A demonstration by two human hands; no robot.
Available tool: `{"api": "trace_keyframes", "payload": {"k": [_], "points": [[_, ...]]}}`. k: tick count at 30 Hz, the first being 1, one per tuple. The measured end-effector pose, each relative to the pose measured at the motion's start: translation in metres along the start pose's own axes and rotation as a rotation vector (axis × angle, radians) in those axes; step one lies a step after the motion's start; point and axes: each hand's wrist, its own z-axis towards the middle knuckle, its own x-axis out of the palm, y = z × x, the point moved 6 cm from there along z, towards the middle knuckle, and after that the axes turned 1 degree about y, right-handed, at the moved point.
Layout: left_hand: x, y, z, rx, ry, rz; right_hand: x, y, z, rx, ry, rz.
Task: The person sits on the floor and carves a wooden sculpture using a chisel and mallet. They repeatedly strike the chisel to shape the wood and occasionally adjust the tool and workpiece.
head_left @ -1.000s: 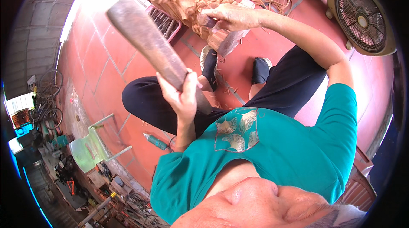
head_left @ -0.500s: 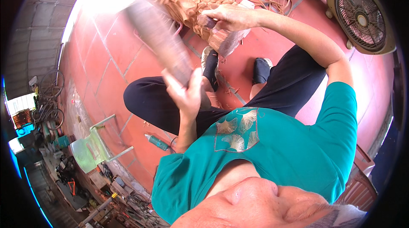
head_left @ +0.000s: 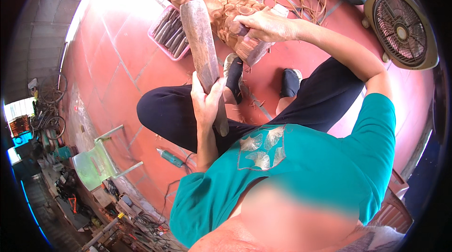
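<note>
Red floor tiles (head_left: 115,99) with pale grout stretch beneath the carved wood sculpture (head_left: 240,9), which lies far in the scene, its tan surface worked into rounded scales and folds; it looks heavy and rigid, though raised edges might chip. Left hand (head_left: 207,101) wraps firmly around a worn, flat-sided wooden club (head_left: 199,40), likely hefty, best gripped toward its near end; right hand (head_left: 272,27) clasps a dark tool handle (head_left: 240,28) by the sculpture's right end

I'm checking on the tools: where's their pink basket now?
In the head view, the pink basket is on the floor, upper left, beside the carved wood and left of the club in the left hand.
</note>
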Motion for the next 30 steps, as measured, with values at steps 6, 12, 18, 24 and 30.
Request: {"api": "trace_keyframes", "payload": {"k": [6, 12, 18, 24, 30], "points": [[0.002, 0.004, 0.006, 0.001, -0.001, 0.032, -0.004, -0.002, -0.004, -0.088, -0.056, 0.023], [0.001, 0.005, 0.008, 0.027, -0.009, 0.022, 0.005, -0.011, -0.008, -0.026, 0.063, 0.212], [-0.001, 0.013, 0.009, -0.046, -0.033, -0.036, -0.01, -0.011, -0.023, -0.245, -0.156, 0.288], [0.002, 0.009, 0.006, -0.01, -0.023, -0.048, -0.012, -0.007, -0.033, -0.091, -0.142, 0.267], [0.004, 0.004, 0.004, -0.015, -0.02, -0.006, -0.025, -0.003, -0.039, 0.028, -0.153, 0.447]]}}
